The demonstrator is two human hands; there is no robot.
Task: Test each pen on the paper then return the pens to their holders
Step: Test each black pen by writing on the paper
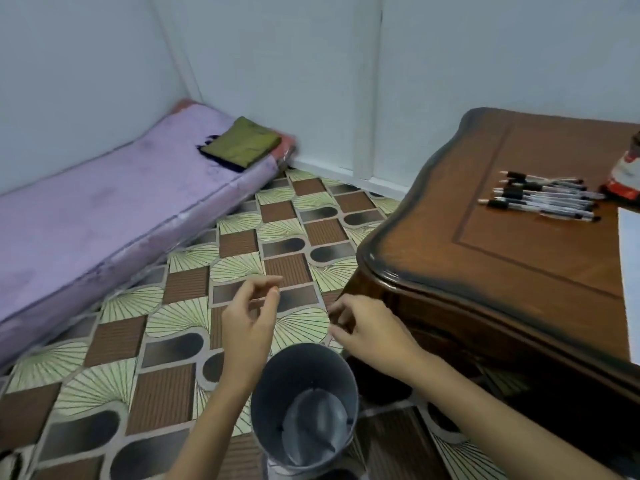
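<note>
Left hand: my left hand (247, 320) hangs over the tiled floor (114, 344), just left of the grey bin (277, 386), fingers loosely bent, thumb and forefinger tips close together with nothing between them that I can see
Right hand: my right hand (367, 327) sits near the table's near-left corner, back of the hand up, fingers curled slackly and a little apart, holding nothing visible
Pens: the pens (540, 199) lie in a tidy row on the far right of the wooden table (433, 258), tips pointing left, well apart from both hands
Paper: a white sheet of paper (630, 271) shows only as a sliver at the right edge, just near of the pens
Holder: a red and white thing (625, 171) stands at the clicker ends of the pens; too cropped to say if it's a holder
Feel: I'd judge these light, stiff plastic sticks, clear smooth barrels likely slippery, dark rubbery sleeve near the tip likely grippy
Where to grab: pinch one pen at that dark sleeve, thumb against two fingers
Watch out: they lie side by side touching, so lifting one may roll its neighbours toward the table edge
Stage: looks like testing hasn't started, no pen in hand
Elsewhere: purple mattress (104, 216) far left, a folded green cloth (242, 142) on it
</note>
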